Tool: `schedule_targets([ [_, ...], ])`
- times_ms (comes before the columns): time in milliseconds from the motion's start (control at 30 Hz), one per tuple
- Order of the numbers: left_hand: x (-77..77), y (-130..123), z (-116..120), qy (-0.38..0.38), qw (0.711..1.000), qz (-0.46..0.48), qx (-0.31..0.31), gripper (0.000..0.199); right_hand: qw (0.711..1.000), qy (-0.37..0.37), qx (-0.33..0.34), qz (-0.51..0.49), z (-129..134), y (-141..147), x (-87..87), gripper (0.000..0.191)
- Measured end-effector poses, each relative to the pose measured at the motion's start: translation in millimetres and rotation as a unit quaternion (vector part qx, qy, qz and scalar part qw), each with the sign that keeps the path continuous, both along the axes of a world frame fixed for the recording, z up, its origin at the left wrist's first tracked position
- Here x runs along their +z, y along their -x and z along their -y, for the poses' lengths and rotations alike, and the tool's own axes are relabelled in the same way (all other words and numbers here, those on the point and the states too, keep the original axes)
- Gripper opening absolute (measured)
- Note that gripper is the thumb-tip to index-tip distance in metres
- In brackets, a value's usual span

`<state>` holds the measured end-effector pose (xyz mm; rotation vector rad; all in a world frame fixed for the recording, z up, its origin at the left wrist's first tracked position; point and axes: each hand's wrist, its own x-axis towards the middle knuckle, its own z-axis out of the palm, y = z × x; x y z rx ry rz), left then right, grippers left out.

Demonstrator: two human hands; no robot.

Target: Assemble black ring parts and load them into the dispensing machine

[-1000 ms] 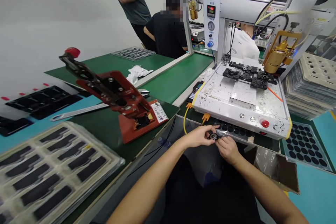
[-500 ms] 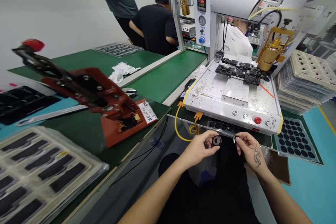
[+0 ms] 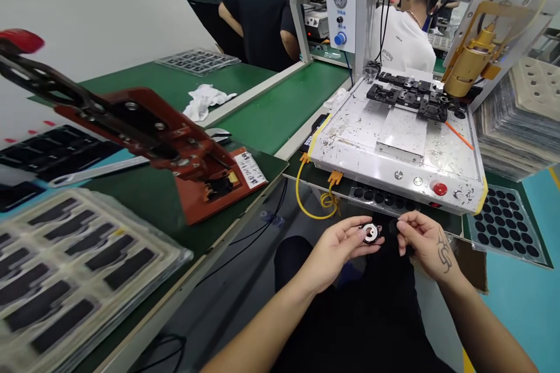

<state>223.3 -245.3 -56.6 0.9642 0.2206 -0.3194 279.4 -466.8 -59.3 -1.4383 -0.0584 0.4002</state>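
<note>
My left hand (image 3: 345, 245) grips a small round part (image 3: 371, 233), black at the rim with a white ring on its face, between thumb and fingers above my lap. Just to its right, my right hand (image 3: 417, 236) is pinched at the fingertips on a thin dark disc (image 3: 394, 231), hard to make out against my dark clothing. The two hands are apart. Beyond them stands a white machine base (image 3: 363, 157) with black fixtures (image 3: 409, 96) on top. A sheet of black discs (image 3: 380, 199) lies under its front edge.
A red lever press (image 3: 192, 204) stands at left, with a wrench (image 3: 100, 171) behind it and a tray of dark parts (image 3: 102, 233) nearer. Stacked trays (image 3: 507, 122) and another disc sheet (image 3: 507, 221) are at right. People sit and stand behind the machines.
The view has tilted down and shifted. The round part in my left hand now shows a white ring face instead of its dark one. In my right fingers, a pale edge has given way to a dark disc.
</note>
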Motion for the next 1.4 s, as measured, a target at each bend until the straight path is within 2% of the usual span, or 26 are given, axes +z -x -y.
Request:
schedule_targets([
  [300,0.8,7.8,1.0,0.008,1.0,0.025,0.014,0.054,0.995,-0.024,0.071,-0.061,19.9,3.2,6.9,0.036],
  [567,6.8,12.4,-0.7,0.013,0.999,0.037,0.009,0.045,0.993,0.01,0.102,-0.051,12.8,6.8,9.1,0.037],
  [667,7.9,13.3,-0.8,0.014,0.999,0.036,0.004,0.044,0.992,0.046,0.112,-0.026,6.5,6.0,11.4,0.037],
  [900,8.7,15.0,1.1,-0.006,0.999,0.052,0.002,0.047,0.973,0.129,0.114,0.152,-10.3,6.8,28.6,0.028],
  [1033,10.2,16.5,1.3,-0.021,0.998,0.059,-0.006,0.049,0.969,0.135,0.139,0.153,-16.2,10.1,30.0,0.025],
  [1400,14.9,18.8,3.0,-0.057,0.996,0.066,-0.014,0.05,0.971,0.131,0.135,0.146,-16.0,11.1,26.9,0.024],
])
